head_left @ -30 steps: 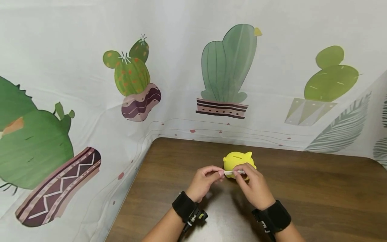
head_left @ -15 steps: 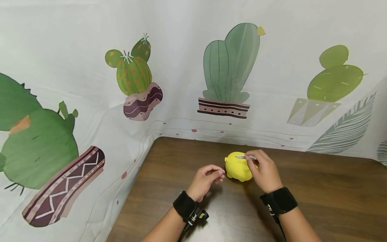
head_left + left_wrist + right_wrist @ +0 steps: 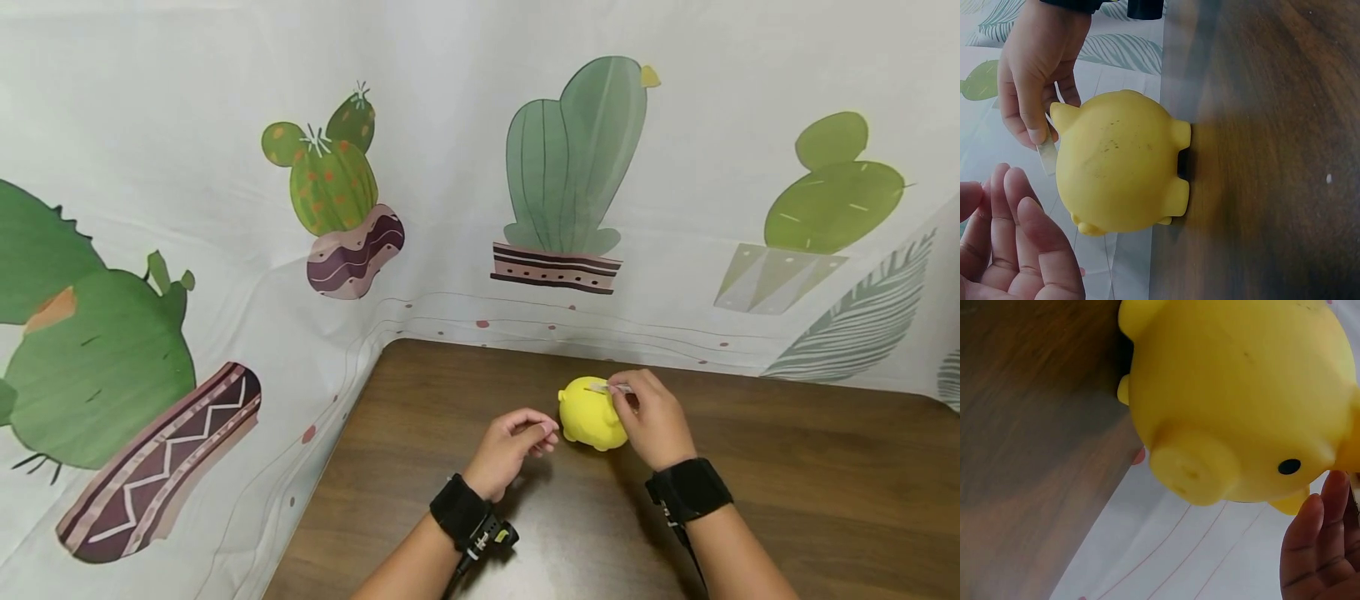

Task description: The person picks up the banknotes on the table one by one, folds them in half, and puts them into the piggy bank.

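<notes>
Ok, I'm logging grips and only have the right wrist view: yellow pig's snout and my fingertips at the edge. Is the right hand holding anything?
Observer: Yes. From the head view the right hand pinches a small pale strip at the top of the yellow piggy bank.
Operator: Where's the other hand?
Observer: The left hand hovers beside the pig with fingers loosely curled, holding nothing and not touching it.
Operator: Is the pig lifted or standing?
Observer: Standing. The left wrist view shows its feet against the brown wooden table.
Operator: Can you see a slot?
Observer: Not clearly; the strip and fingers cover that spot on the pig's top.
</notes>
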A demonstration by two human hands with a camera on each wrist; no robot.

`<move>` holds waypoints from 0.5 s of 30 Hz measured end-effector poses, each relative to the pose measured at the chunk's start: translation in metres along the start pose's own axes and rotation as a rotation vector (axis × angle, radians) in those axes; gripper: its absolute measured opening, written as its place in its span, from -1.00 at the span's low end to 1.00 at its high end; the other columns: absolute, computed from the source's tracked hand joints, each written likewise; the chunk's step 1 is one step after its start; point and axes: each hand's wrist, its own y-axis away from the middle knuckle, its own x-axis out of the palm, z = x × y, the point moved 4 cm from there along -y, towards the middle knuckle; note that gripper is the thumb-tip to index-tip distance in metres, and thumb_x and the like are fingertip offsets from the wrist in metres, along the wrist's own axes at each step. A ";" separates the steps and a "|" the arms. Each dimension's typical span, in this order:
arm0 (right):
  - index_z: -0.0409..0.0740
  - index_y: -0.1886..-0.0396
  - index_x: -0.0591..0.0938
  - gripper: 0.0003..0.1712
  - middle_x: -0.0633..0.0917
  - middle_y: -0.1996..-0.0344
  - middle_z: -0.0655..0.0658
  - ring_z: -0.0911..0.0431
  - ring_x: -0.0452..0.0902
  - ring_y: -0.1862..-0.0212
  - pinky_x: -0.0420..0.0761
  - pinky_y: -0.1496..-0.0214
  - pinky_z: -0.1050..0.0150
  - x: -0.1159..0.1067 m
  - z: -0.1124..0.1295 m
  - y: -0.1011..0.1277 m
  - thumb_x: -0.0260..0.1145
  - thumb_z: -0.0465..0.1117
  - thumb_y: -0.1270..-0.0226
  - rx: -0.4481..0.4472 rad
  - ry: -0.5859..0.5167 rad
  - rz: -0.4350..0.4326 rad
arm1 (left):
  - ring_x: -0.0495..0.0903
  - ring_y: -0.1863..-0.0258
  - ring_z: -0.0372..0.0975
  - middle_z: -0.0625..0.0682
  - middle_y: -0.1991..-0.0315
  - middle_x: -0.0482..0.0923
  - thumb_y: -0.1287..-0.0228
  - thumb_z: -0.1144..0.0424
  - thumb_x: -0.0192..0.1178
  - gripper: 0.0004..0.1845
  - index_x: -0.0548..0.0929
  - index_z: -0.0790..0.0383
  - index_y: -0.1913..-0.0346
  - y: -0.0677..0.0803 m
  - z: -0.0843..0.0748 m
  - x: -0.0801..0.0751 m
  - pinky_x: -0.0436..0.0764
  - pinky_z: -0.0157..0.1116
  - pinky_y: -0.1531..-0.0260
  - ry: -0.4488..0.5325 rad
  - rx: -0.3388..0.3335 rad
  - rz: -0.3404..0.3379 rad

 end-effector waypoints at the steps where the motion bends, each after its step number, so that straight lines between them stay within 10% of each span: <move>1: -0.17 0.16 0.68 -0.92 0.67 0.21 -0.12 0.04 0.68 0.22 0.71 0.18 0.06 0.001 0.000 0.000 0.32 -0.29 -0.41 -0.001 0.003 0.007 | 0.68 0.33 -0.25 0.06 0.29 0.71 -0.43 0.30 0.19 -0.74 0.64 0.50 0.04 0.000 0.000 0.000 0.63 -0.30 0.19 0.000 0.000 0.002; 15: -0.15 0.16 0.71 -0.89 0.63 0.27 -0.11 0.04 0.57 0.24 0.60 0.19 0.10 0.006 0.008 -0.009 0.35 -0.24 -0.39 -0.059 0.109 0.150 | 0.67 0.35 -0.26 -0.08 0.35 0.68 -0.44 0.28 0.17 -0.74 0.64 0.48 0.04 0.000 0.001 -0.001 0.63 -0.29 0.19 0.001 -0.008 0.000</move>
